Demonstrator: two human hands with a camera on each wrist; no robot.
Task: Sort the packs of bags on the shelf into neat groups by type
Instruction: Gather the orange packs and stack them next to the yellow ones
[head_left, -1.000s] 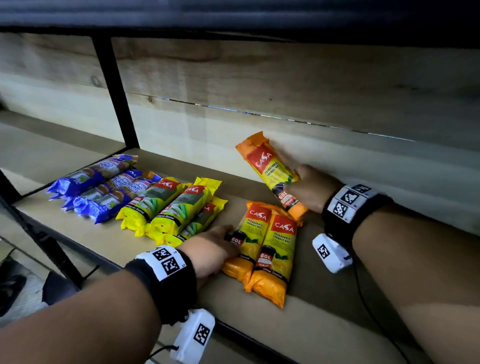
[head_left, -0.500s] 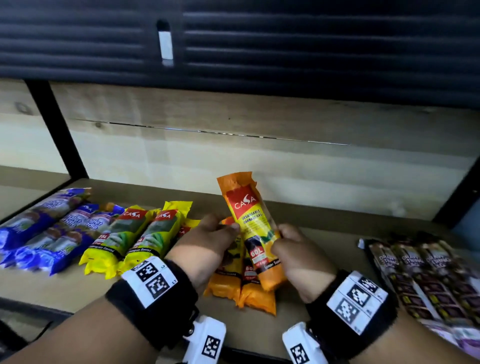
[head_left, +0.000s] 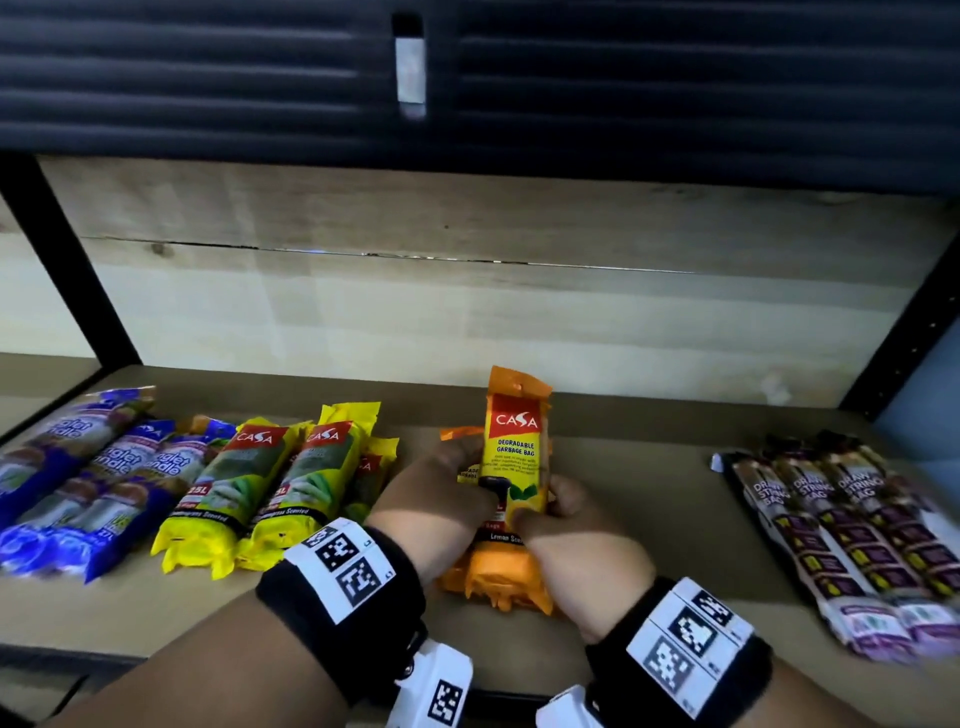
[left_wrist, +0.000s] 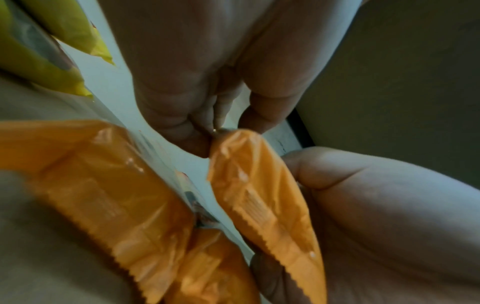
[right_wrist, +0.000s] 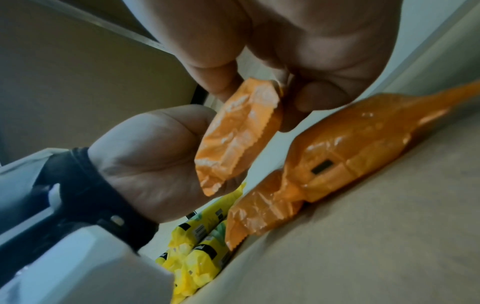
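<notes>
Orange pack (head_left: 517, 457) held above the shelf (head_left: 649, 499), long axis 6–12 o'clock in head view, hang-tab end at 12. Red CASA logo, yellow "degradable garbage bag" panel. Left hand (head_left: 436, 506) and right hand (head_left: 576, 545) both have their grip clamped on its lower end, over two more orange packs (head_left: 493, 577). Yellow packs (head_left: 270, 483) at 9 o'clock.

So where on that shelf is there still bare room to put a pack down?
Widest bare patch: between the orange packs and the drawstring bag packs. A strip runs behind all the groups along the back panel. It is crowded on the left, where blue packs and yellow packs lie side by side.
</notes>
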